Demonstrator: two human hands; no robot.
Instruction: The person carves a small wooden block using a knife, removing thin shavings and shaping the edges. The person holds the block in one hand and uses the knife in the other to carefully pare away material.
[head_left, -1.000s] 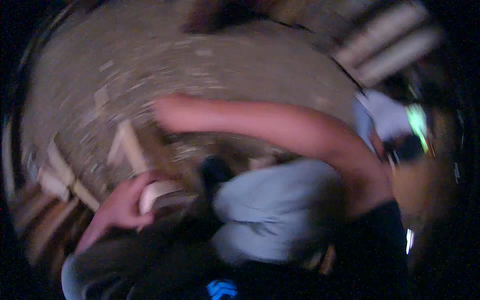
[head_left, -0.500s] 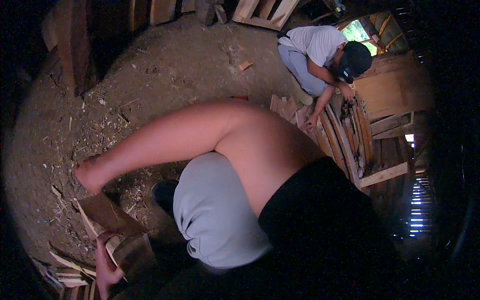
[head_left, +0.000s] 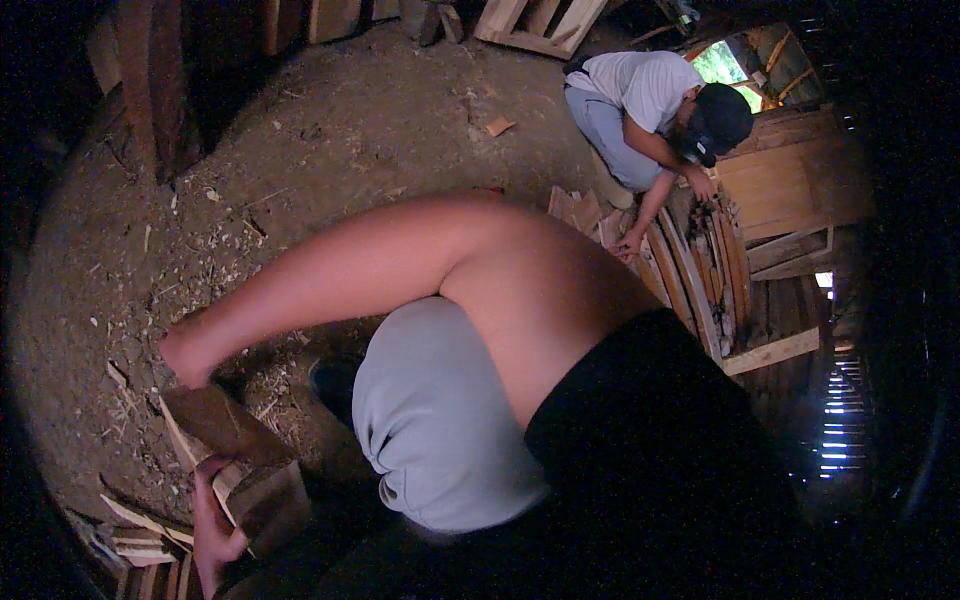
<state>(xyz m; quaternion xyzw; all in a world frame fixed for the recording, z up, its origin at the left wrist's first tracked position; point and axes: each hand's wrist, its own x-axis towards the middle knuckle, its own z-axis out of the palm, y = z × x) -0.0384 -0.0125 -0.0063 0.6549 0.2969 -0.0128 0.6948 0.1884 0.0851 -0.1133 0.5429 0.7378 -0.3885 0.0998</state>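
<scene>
In the head view, the left hand (head_left: 207,528) has its fingers clamped on the edge of a block (head_left: 278,502) at the lower left; the right hand (head_left: 186,352) is beside the far end of a board (head_left: 230,425), its fingers too hidden to tell. Loosening the left grip could let the block tip or slip.

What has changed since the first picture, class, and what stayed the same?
The view has swung and sharpened: the left hand and right hand appear lower and farther left, and the co-worker, blurred at first, shows clearly, bent forward. No grip was visibly taken or let go; the left hand still holds the wooden block.
</scene>
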